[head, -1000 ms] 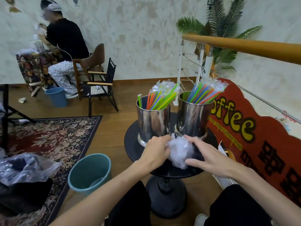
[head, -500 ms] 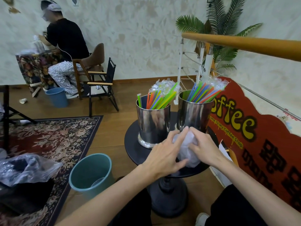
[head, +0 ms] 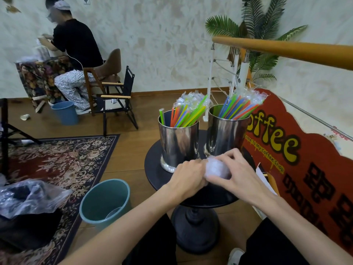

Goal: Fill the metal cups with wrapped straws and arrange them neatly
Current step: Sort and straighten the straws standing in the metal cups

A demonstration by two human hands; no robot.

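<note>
Two shiny metal cups stand side by side on a small round black table (head: 156,169). The left cup (head: 178,142) and the right cup (head: 226,134) each hold a leaning bunch of coloured wrapped straws (head: 188,113) (head: 239,108). In front of the cups, a crumpled ball of clear plastic wrap (head: 215,169) sits between my hands. My left hand (head: 188,175) grips its left side with curled fingers. My right hand (head: 234,169) curls over its top and right side.
A teal bin (head: 104,202) stands on the floor left of the table, beside a patterned rug (head: 63,161). A red coffee sign (head: 298,155) and a wooden handrail (head: 286,49) are at the right. A seated person (head: 74,54) works at the far left.
Both hands have closed tighter round the plastic wrap, squeezing it into a smaller ball in front of the cups. The cups and straws have not moved.
</note>
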